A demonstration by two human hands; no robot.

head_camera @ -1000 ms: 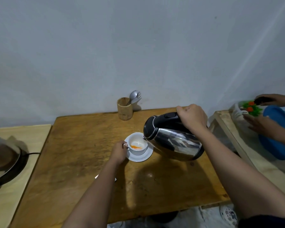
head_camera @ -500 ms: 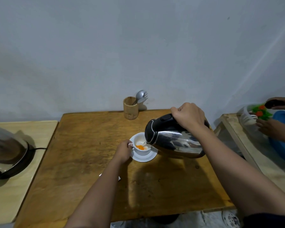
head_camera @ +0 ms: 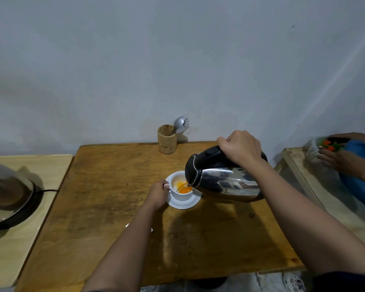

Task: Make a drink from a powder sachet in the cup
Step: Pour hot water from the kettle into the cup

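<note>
Cup point(head_camera: 180, 189), white and small, stands on a white saucer point(head_camera: 183, 202) near the middle of the brown wooden tabletop point(head_camera: 105, 197), and holds a pool of bright orange liquid against its right inner wall, with paler orange streaks on the white inside. The left hand point(head_camera: 157, 193) reaches in from below, its fingers point(head_camera: 163, 184) pinched narrowly on the cup's handle at the left side. The right hand point(head_camera: 241, 147) comes from the right with its fingers wrapped closed around the black handle of a steel kettle point(head_camera: 226, 182), which is tipped far over to the left so that its black-rimmed mouth hangs just above the cup's right edge; a thin stream runs from the spout into the orange pool. At the back edge of the tabletop stands a wooden holder point(head_camera: 167, 139) with a spoon point(head_camera: 178, 123) and a fork leaning out of it to the right. A small white scrap point(head_camera: 151, 229) peeks out from under the left forearm; what it is cannot be told. On a paler table to the left sits a dark round base point(head_camera: 19, 209) with a cord. At the far right, another person's hands point(head_camera: 337, 161) are busy beside a blue thing point(head_camera: 362, 175).
</note>
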